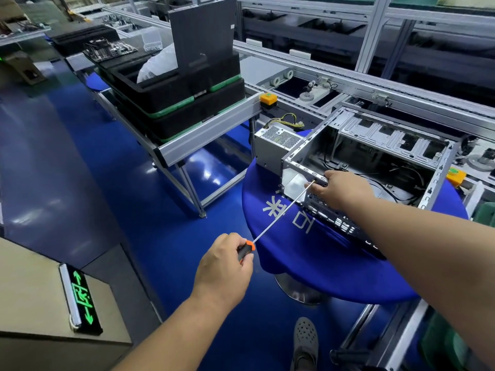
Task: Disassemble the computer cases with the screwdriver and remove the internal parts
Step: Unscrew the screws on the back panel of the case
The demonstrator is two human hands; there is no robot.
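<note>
Steadying the open grey sheet-metal computer case (369, 159) on the round blue-clothed table (308, 266), the person's right hand (340, 188) grips the near rear corner rail, fingers curled over the edge, likely so the box cannot slide under pressure. The left hand (225, 266) is wrapped tight round the black-and-orange handle of the long-shafted screwdriver (278, 215), whose thin steel shaft runs up to the same corner, its tip meeting the rail just beside the right fingers; I judge a rear-panel screw is being worked, though the screw itself is too small to see.

Inside the case only loose black cables and bare drive brackets show; most parts look already out. A perforated silver power supply box (278, 143) with yellow-and-black wires stands on the table just beside the case's far-left corner.

On the aluminium-framed rack (209, 129) to the left, stacked black plastic trays with green edging (174, 97) hold an upright dark flat panel (203, 33) and a white plastic bag (158, 64).
</note>
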